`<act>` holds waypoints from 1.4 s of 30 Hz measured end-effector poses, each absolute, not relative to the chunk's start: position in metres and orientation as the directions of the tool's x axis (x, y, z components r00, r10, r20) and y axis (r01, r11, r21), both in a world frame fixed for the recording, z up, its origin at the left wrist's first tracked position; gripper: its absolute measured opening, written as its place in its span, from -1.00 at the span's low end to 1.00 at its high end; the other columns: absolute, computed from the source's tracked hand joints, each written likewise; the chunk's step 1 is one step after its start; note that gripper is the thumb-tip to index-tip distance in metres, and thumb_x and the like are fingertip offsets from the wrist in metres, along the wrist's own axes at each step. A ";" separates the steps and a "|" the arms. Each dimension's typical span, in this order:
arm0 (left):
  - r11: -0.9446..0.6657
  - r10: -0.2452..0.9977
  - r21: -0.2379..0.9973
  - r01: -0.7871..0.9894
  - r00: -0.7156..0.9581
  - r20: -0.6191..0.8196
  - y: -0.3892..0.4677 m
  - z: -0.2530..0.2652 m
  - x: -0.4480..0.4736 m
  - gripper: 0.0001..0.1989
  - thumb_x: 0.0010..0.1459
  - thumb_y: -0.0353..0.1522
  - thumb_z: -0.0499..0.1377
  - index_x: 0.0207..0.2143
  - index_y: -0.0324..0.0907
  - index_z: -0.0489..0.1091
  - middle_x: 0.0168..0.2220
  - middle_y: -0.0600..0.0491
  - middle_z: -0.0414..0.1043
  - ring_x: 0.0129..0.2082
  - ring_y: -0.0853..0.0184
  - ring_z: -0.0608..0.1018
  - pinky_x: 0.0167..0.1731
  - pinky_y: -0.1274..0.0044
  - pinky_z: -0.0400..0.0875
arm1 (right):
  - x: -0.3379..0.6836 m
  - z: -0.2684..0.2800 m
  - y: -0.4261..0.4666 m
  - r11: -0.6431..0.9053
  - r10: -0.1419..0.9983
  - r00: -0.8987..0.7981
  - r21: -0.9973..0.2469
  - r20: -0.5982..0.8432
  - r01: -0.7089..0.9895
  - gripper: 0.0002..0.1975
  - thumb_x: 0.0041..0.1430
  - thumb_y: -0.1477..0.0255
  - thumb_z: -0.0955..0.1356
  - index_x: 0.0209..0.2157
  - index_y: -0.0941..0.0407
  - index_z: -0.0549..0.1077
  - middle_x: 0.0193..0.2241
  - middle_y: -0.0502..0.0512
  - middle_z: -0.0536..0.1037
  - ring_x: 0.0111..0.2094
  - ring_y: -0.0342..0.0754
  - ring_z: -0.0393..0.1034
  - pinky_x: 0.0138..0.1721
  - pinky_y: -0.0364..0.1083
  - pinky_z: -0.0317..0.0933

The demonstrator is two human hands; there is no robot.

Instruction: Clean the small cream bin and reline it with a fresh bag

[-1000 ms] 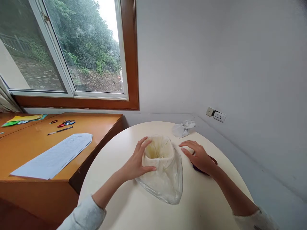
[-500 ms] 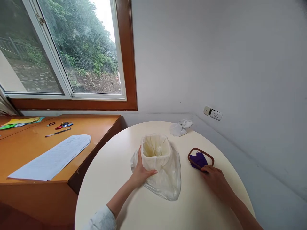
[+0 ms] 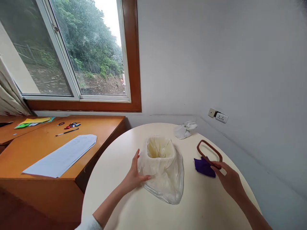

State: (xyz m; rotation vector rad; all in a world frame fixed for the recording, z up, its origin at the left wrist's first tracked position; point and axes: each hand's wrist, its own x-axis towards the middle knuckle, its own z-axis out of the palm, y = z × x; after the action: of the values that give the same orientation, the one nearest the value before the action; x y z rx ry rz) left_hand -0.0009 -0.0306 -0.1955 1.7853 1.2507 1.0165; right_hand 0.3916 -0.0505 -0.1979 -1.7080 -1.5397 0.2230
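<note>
A bin lined with a whitish plastic bag (image 3: 165, 182) stands on the round table, its mouth open at the top and the bag's loose part draped around it. My left hand (image 3: 134, 175) is at the bin's left side, thumb and fingers spread, close to the bag; whether it touches cannot be seen for sure. In my right hand (image 3: 227, 179) is a brown rounded-rectangular ring (image 3: 211, 147), pinched at its near edge and tilted up. Below the ring lies a crumpled purple cloth (image 3: 204, 167).
A knotted translucent plastic bag (image 3: 184, 130) sits at the far edge of the white table (image 3: 115, 159). On the wooden desk (image 3: 105, 123) at left are papers (image 3: 62, 155), a pen (image 3: 67, 132) and scissors with red handles (image 3: 69, 126). A wall socket (image 3: 222, 117) is behind.
My right hand has raised the brown ring off the table, leaving the purple cloth underneath. My left hand has eased away from the bin's side. The view has turned slightly left.
</note>
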 end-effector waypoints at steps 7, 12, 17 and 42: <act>-0.369 0.928 0.853 0.369 0.189 0.320 -0.031 -0.144 -0.015 -0.38 0.19 -0.17 -0.05 0.22 0.08 -0.30 0.28 0.05 -0.34 0.25 0.21 -0.11 0.18 0.23 -0.11 | 0.311 -0.116 -0.038 0.486 0.830 -0.113 -0.608 0.547 0.627 -0.79 0.11 0.28 0.25 -0.29 0.04 0.45 -0.28 0.11 0.49 -0.22 0.01 0.36 -0.18 -0.01 0.25; -0.447 0.893 0.820 0.358 0.230 0.387 -0.028 -0.120 -0.005 -0.46 0.23 -0.18 -0.11 0.22 0.06 -0.24 0.28 0.11 -0.32 0.26 0.24 -0.14 0.21 0.28 -0.16 | 0.264 -0.103 -0.030 0.601 0.789 -0.300 -0.570 0.536 0.561 -0.80 0.15 0.40 0.24 -0.24 0.04 0.46 -0.27 0.09 0.48 -0.19 -0.02 0.34 -0.15 -0.02 0.25; -0.443 0.889 0.829 0.341 0.289 0.356 -0.024 -0.122 0.005 -0.45 0.22 -0.17 -0.10 0.22 0.02 -0.21 0.29 0.12 -0.33 0.26 0.29 -0.19 0.22 0.32 -0.17 | 0.244 -0.106 -0.027 0.629 0.773 -0.377 -0.537 0.511 0.561 -0.82 0.11 0.45 0.28 -0.26 0.07 0.49 -0.31 0.10 0.50 -0.23 -0.03 0.36 -0.17 -0.01 0.26; -0.430 0.890 0.860 0.274 0.285 0.355 -0.012 -0.141 0.013 -0.51 0.21 -0.20 -0.05 0.18 -0.01 -0.03 0.28 0.10 -0.27 0.26 0.25 -0.12 0.21 0.35 -0.10 | 0.243 -0.141 0.000 0.437 0.900 -0.240 -0.731 0.365 0.524 -0.53 0.20 0.23 0.14 0.12 0.06 0.19 0.20 0.08 0.07 0.20 0.00 -0.07 0.17 0.08 -0.09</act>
State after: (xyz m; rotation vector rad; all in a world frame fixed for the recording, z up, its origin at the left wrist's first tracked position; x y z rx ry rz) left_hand 0.0127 -0.0118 -0.1412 1.8698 1.0459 1.1432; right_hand 0.2427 -0.0005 -0.1406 -1.2033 -1.9042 0.6044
